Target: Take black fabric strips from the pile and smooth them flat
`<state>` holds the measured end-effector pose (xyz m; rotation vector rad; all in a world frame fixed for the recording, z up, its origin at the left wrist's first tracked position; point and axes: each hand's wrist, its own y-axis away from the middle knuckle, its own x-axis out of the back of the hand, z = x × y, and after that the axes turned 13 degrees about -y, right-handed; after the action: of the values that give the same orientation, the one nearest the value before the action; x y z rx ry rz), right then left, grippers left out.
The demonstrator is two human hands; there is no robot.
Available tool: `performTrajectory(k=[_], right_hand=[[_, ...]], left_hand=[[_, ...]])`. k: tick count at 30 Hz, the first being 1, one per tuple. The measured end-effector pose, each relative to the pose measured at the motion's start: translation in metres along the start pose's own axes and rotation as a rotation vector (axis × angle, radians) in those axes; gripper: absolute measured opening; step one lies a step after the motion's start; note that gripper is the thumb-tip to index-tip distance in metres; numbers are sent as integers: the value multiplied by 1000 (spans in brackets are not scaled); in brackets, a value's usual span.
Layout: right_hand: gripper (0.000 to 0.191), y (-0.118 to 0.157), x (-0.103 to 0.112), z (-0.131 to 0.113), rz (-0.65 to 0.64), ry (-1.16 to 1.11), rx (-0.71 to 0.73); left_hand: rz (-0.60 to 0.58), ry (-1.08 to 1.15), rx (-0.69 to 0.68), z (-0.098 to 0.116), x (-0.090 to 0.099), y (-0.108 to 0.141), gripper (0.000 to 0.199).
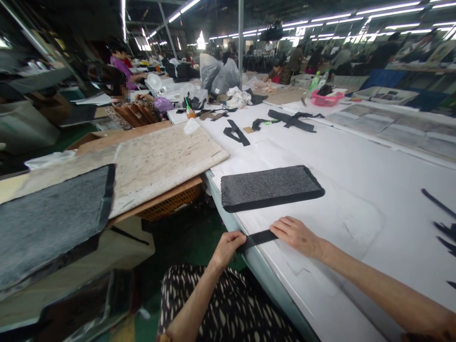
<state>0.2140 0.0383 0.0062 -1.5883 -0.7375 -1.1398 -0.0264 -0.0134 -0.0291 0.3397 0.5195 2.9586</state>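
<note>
A narrow black fabric strip (261, 238) stretches between my two hands across the front edge of the white worktable. My left hand (229, 246) pinches its near end between thumb and fingers, just off the table edge. At the other end, my right hand (292, 233) rests on the tabletop with its fingers closed over the strip; the end under them is hidden. Just beyond my hands lies a stack of grey textured rectangular pieces (267, 186) with black borders and rounded corners.
To the left, a larger grey fabric stack (53, 223) lies by a stained pale board (164, 156). Black strip scraps (292, 120), a glue bottle (189, 110) and a pink basket (326, 98) are farther back. More dark scraps (447, 231) lie right. Other people sit working behind.
</note>
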Motion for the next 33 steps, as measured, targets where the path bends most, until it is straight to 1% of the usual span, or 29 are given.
performTrajectory(k=[3, 6, 8, 11, 15, 18, 22, 25, 28, 33], right_hand=[[23, 16, 8, 7, 33, -19, -34], [23, 18, 8, 8, 42, -23, -57], [23, 10, 4, 6, 33, -23, -63], [21, -12, -6, -2, -4, -12, -40], [19, -42, -18, -14, -34, 18, 60], [21, -50, -20, -19, -60, 32, 126], [22, -42, -14, -16, -96, 42, 120], [24, -30, -10, -11, -89, 65, 84], [25, -20, -8, -7, -78, 97, 52], [24, -7, -7, -5, -89, 133, -70]], left_hand=[[-3, 21, 5, -2, -1, -3, 36], [-12, 32, 12, -6, 1, -6, 34], [-6, 28, 23, -12, 5, -7, 33], [26, 9, 65, -27, 16, -5, 33], [73, -20, 126, -47, 35, 9, 33], [94, -40, 142, -51, 48, 21, 33], [95, -73, 138, -43, 58, 31, 31], [106, -117, 121, -36, 60, 34, 31], [121, -151, 110, -34, 60, 36, 32], [149, -153, 128, -34, 66, 43, 36]])
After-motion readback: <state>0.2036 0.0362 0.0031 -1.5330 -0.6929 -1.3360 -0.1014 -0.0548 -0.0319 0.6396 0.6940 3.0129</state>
